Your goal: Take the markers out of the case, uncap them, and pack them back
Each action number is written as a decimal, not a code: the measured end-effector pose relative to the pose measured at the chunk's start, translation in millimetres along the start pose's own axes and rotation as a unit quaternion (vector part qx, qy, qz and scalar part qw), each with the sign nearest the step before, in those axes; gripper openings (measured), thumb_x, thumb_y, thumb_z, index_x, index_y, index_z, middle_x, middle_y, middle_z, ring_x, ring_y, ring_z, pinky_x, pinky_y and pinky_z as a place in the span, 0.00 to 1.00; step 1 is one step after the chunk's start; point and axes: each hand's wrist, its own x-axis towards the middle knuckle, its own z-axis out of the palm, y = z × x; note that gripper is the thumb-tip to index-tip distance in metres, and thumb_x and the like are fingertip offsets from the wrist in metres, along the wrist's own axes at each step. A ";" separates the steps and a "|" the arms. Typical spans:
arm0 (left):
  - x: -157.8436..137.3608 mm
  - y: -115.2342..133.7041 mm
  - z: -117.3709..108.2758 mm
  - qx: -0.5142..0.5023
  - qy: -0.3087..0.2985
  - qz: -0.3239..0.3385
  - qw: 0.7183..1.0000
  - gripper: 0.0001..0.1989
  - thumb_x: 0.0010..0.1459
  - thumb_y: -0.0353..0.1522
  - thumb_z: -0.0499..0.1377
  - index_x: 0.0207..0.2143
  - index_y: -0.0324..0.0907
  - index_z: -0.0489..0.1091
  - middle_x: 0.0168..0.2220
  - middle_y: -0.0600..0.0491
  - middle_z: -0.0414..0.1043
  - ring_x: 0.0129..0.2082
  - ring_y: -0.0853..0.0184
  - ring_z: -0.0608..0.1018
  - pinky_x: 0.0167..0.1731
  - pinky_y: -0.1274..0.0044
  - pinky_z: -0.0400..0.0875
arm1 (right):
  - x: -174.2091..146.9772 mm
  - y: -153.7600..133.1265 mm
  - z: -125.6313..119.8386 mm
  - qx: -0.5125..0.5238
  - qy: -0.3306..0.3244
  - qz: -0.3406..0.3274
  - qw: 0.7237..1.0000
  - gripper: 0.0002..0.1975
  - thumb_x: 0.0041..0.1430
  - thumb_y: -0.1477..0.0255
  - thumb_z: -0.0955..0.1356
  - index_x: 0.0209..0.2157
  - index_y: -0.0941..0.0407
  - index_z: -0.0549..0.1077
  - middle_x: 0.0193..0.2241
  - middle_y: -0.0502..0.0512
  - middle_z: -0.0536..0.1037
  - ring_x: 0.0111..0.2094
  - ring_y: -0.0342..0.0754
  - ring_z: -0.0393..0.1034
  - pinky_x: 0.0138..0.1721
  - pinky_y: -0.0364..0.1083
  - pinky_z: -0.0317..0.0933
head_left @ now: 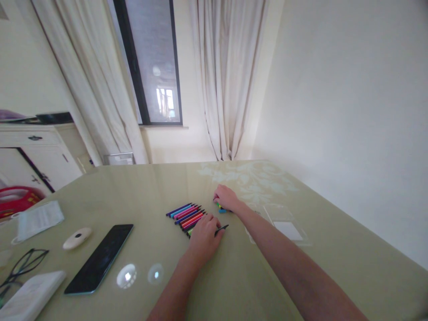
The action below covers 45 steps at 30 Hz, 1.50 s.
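Probably light, stiff, slick | pinch pens [189, 216] mid-barrel | see left hand [204, 234] half-curled, right hand [226, 197] bunched; cannot tell grip

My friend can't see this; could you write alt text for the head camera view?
A person's left hand rests at a row of colorful pens on a glossy table; the right hand, farther off, partly covers more colorful pieces. A phone lies to the left, a clear case to the right.
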 end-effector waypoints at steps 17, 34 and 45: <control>-1.7 16.3 -2.7 -0.055 0.075 0.001 0.996 0.11 0.73 0.37 0.50 0.52 0.46 0.67 0.46 0.50 0.77 0.43 0.61 0.80 0.41 0.74 0.71 | -122.0 54.7 -26.3 0.468 0.146 -0.008 0.871 0.13 0.59 0.60 0.74 0.40 0.55 0.82 0.35 0.55 0.84 0.37 0.50 0.77 0.42 0.49 0.70; -6.2 16.2 -7.7 -0.052 0.138 0.075 0.986 0.08 0.72 0.37 0.54 0.48 0.47 0.70 0.40 0.54 0.75 0.39 0.65 0.78 0.38 0.77 0.69 | -127.4 36.1 -27.6 0.451 0.102 -0.125 0.878 0.09 0.60 0.62 0.75 0.40 0.50 0.85 0.37 0.54 0.84 0.40 0.50 0.77 0.48 0.49 0.68; -6.8 18.7 -4.7 -0.162 0.134 0.059 0.976 0.06 0.70 0.35 0.57 0.39 0.44 0.72 0.35 0.54 0.73 0.35 0.66 0.76 0.36 0.77 0.67 | -127.7 34.2 -26.7 0.454 0.096 -0.124 0.877 0.11 0.58 0.60 0.76 0.38 0.51 0.86 0.31 0.54 0.83 0.34 0.48 0.76 0.40 0.45 0.67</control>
